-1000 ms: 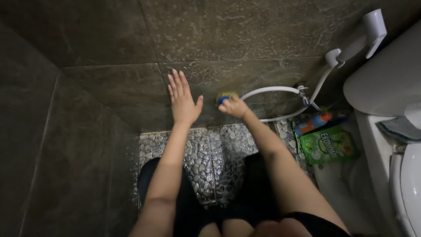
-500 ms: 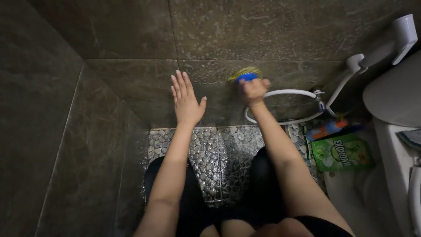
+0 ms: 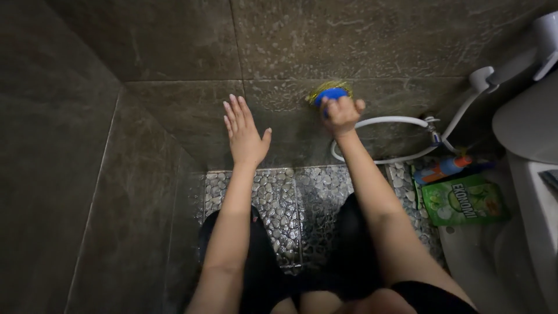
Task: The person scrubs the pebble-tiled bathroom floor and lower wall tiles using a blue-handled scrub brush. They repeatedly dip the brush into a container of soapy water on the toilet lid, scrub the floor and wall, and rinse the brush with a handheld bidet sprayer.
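- Right hand (image 3: 342, 113) clamped on a scrub brush (image 3: 329, 93) with blue handle and yellow bristles, bristles pressed flat to the dark tiled wall (image 3: 360, 40).
- Brush sits just below the horizontal grout line, right of the vertical grout line; wall around it is wet with suds or droplets.
- Left hand (image 3: 244, 136) empty, fingers spread wide, palm flat on the same wall, left of the brush, well apart from the right hand.
- White hose (image 3: 401, 122) loops along the wall just right of the right hand, running up to a white sprayer head (image 3: 481, 78) near the upper right edge.
- Pebble floor (image 3: 279, 197) below the wall; person's knees and dark shorts over it.
- Green packet (image 3: 463, 199) lies at the right edge of the pebble floor, beside the white toilet (image 3: 535, 174).
- Blue bottle with orange end (image 3: 444, 168) lies just above the packet, touching or nearly so; cannot tell which.
- Side wall on the left is dark tile, meeting the back wall at the corner.
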